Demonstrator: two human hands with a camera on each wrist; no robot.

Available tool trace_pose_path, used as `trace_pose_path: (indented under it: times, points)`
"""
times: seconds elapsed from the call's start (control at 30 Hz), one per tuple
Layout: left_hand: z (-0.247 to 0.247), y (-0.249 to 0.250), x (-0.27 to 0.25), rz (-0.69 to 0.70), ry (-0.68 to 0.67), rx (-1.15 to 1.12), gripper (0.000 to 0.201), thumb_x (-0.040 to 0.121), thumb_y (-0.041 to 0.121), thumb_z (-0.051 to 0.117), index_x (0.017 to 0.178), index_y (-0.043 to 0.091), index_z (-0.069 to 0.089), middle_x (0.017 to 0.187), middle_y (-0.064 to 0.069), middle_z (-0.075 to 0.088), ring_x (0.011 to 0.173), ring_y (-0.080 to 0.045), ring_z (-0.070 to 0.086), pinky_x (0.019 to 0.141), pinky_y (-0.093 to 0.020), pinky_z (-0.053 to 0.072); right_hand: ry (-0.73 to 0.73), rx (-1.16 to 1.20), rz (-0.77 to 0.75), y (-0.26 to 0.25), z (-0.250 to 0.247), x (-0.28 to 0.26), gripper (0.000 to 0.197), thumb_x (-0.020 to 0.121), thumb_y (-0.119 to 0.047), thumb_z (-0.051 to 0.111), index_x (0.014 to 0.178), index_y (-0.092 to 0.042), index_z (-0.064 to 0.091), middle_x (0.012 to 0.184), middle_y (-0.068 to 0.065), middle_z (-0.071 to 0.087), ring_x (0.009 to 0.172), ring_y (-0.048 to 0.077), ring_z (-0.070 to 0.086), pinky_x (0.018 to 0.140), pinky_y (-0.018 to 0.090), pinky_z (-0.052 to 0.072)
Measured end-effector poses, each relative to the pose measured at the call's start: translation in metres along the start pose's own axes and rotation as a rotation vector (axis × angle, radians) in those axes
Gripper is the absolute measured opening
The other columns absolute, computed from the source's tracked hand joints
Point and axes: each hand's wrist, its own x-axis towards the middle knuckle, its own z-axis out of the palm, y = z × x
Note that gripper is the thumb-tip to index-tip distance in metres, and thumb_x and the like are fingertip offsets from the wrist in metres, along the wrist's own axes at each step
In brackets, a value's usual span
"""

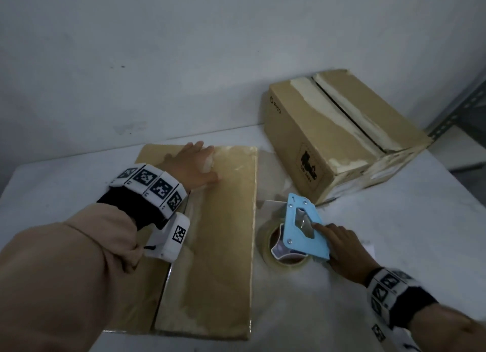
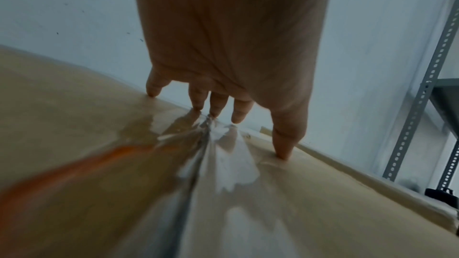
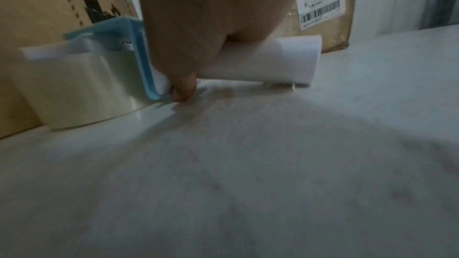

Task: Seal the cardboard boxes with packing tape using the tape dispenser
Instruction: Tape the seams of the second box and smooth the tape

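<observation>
1. On the left, the left hand [image 1: 193, 165] lies flat on top of the near box [image 1: 221, 236]. Its fingers [image 2: 218, 105] are straight and spread apart. The fingertips press down near the far edge of the box.
2. The near box sits on the white worktop [image 1: 368, 220], close to the person. Its two top flaps are shut. A dark gap runs down the middle where the flaps meet. Shiny clear tape [image 2: 231, 164] lies along that gap, under the left hand.
3. Just to the right of the near box is the tape dispenser [image 1: 302, 228]. It lies on the worktop. It is light blue, and a roll of clear tape [image 1: 278, 251] sits in it.
4. The right hand [image 1: 342, 249] is on the tape dispenser. Its fingers are curled round the white handle [image 3: 285, 60]. One finger points along the blue side plate. The wrist view shows the thumb tip [image 3: 183, 87] down by the worktop.
5. Behind the tape dispenser, farther back and to the right, stands a second box [image 1: 336, 133]. Its flaps are down, with a dark slit along the top. A white label with bar codes [image 3: 320, 9] is stuck on one side.
6. Far right, a grey metal shelf [image 1: 457, 109] stands by the wall.
</observation>
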Motion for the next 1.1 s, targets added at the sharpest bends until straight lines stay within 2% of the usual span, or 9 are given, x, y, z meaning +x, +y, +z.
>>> trace_pose_path:
  times: [0.07, 0.13, 0.27, 0.33, 0.4, 0.53, 0.7, 0.83, 1.1]
  points:
    - [-0.001, -0.003, 0.004, 0.018, 0.041, -0.017, 0.073, 0.086, 0.05, 0.05, 0.145, 0.021, 0.019, 0.154, -0.003, 0.016, 0.142, -0.022, 0.015, 0.113, -0.05, 0.02, -0.008, -0.004, 0.018, 0.0, -0.01, 0.001, 0.065, 0.065, -0.039, 0.06, 0.124, -0.02, 0.039, 0.096, 0.017, 0.061, 0.082, 0.03, 0.055, 0.06, 0.04, 0.047]
    - [-0.003, -0.006, 0.009, 0.019, 0.058, -0.027, 0.079, 0.083, 0.058, 0.05, 0.145, 0.02, 0.021, 0.154, -0.004, 0.021, 0.141, -0.024, 0.02, 0.113, -0.049, 0.023, 0.009, 0.029, 0.019, -0.001, -0.02, 0.005, 0.058, 0.063, -0.036, 0.048, 0.119, -0.024, 0.044, 0.1, 0.018, 0.06, 0.092, 0.024, 0.043, 0.071, 0.04, 0.04]
    - [-0.004, -0.013, 0.015, 0.038, 0.09, -0.03, 0.074, 0.085, 0.055, 0.049, 0.145, 0.019, 0.025, 0.153, -0.004, 0.023, 0.14, -0.025, 0.022, 0.113, -0.047, 0.024, 0.258, 0.164, 0.091, -0.018, -0.047, 0.029, 0.042, 0.065, -0.02, 0.039, 0.097, -0.011, 0.065, 0.095, 0.022, 0.061, 0.092, 0.023, 0.045, 0.077, 0.042, 0.044]
    - [-0.003, -0.016, 0.014, 0.052, 0.096, -0.069, 0.071, 0.087, 0.052, 0.047, 0.145, 0.018, 0.024, 0.155, -0.002, 0.02, 0.142, -0.022, 0.02, 0.115, -0.043, 0.02, 0.412, 0.192, 0.113, -0.033, -0.064, 0.05, 0.036, 0.071, -0.017, 0.04, 0.087, 0.001, 0.067, 0.092, 0.024, 0.062, 0.089, 0.024, 0.047, 0.076, 0.039, 0.043]
    - [-0.003, -0.019, 0.013, 0.056, 0.095, -0.104, 0.07, 0.089, 0.05, 0.045, 0.146, 0.018, 0.02, 0.156, 0.0, 0.018, 0.143, -0.019, 0.018, 0.116, -0.041, 0.017, 0.488, 0.205, 0.062, -0.053, -0.079, 0.078, 0.03, 0.076, -0.017, 0.045, 0.088, 0.001, 0.066, 0.092, 0.023, 0.061, 0.087, 0.022, 0.047, 0.077, 0.033, 0.037]
    - [-0.004, -0.022, 0.012, 0.073, 0.059, -0.111, 0.064, 0.092, 0.05, 0.04, 0.146, 0.022, 0.02, 0.153, -0.001, 0.025, 0.137, -0.021, 0.03, 0.113, -0.047, 0.023, 0.366, 0.281, -0.043, -0.099, -0.092, 0.134, 0.039, 0.086, -0.029, 0.046, 0.106, 0.0, 0.064, 0.109, 0.019, 0.061, 0.1, 0.015, 0.047, 0.086, 0.016, 0.029]
    - [-0.006, -0.016, 0.016, 0.077, 0.074, 0.002, 0.064, 0.093, 0.045, 0.04, 0.147, 0.019, 0.016, 0.155, -0.002, 0.021, 0.141, -0.022, 0.023, 0.114, -0.047, 0.019, 0.059, 0.19, -0.058, -0.132, -0.085, 0.187, 0.049, 0.092, -0.033, 0.052, 0.132, -0.005, 0.045, 0.14, 0.013, 0.043, 0.129, 0.026, 0.039, 0.104, 0.026, 0.023]
    - [-0.003, -0.015, 0.026, 0.089, 0.084, 0.089, 0.054, 0.095, 0.045, 0.031, 0.143, 0.022, 0.025, 0.149, -0.002, 0.029, 0.136, -0.025, 0.027, 0.111, -0.047, 0.022, -0.013, 0.053, -0.041, -0.141, -0.077, 0.209, 0.051, 0.094, -0.039, 0.044, 0.132, -0.005, 0.042, 0.135, 0.013, 0.047, 0.121, 0.028, 0.043, 0.1, 0.033, 0.028]
    - [-0.009, -0.032, 0.041, 0.09, 0.142, -0.082, 0.04, 0.096, 0.038, 0.032, 0.116, 0.013, 0.057, 0.122, -0.006, 0.056, 0.112, -0.023, 0.049, 0.095, -0.039, 0.04, -0.085, -0.077, 0.028, -0.131, -0.078, 0.217, 0.055, 0.091, -0.053, 0.038, 0.115, -0.005, 0.052, 0.116, 0.013, 0.054, 0.107, 0.027, 0.047, 0.09, 0.034, 0.034]
